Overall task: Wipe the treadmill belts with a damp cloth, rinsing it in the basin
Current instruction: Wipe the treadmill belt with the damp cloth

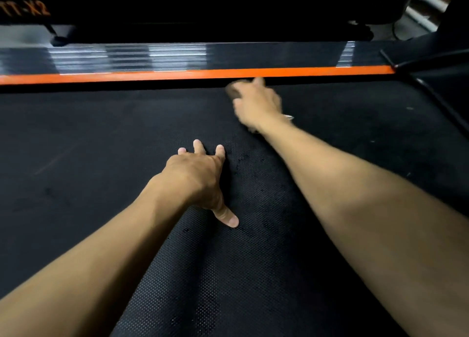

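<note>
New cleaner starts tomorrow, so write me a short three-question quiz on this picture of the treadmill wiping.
1. True or false: the left hand rests on the belt with fingers spread.
2. Which part of the belt is the right hand working on?
A. the near edge
B. the far edge, beside the orange strip
C. the middle of the belt
3. Fill in: the brownish thing under the right hand, blurred in the picture, looks like the ____.

Key: 1 true; 2 B; 3 cloth
</note>
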Demonstrator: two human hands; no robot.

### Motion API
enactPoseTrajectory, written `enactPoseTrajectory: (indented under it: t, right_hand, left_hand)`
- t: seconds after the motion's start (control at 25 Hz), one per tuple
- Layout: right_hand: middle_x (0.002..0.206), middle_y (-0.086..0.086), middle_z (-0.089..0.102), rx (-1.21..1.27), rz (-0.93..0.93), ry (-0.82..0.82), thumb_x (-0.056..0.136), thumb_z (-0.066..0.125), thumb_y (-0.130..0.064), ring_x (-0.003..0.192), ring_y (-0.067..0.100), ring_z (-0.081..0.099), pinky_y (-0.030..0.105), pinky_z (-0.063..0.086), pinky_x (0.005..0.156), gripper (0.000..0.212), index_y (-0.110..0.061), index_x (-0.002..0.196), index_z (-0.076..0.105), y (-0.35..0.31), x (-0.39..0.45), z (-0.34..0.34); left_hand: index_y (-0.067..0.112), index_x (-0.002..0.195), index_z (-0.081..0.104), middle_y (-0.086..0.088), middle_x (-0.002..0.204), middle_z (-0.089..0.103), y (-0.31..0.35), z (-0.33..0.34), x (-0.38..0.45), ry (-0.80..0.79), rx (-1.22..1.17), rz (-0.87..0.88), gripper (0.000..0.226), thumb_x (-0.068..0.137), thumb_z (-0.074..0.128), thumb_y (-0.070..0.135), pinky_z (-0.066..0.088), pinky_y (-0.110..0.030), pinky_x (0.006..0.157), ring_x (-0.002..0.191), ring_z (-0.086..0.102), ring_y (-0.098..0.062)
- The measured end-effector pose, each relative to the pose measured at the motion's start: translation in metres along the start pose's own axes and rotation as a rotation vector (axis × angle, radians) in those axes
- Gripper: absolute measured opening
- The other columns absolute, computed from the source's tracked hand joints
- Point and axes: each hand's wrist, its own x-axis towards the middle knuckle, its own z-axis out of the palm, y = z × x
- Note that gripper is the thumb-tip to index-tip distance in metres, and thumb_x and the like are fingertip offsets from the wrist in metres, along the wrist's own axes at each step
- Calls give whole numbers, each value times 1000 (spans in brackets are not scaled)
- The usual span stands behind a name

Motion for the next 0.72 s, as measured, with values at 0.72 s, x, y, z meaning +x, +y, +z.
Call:
enactPoseTrajectory:
  t: [0.72]
  right_hand:
    - [127,9,47,-4,-243,-21,96,50,-35,110,36,57,44,47,88,43,-35,138,48,9,-67,-3]
  left_hand:
    - [28,153,-16,-14,162,-9,1,1,-2,14,-8,0,152,45,80,73,23,-53,114,147,5,-44]
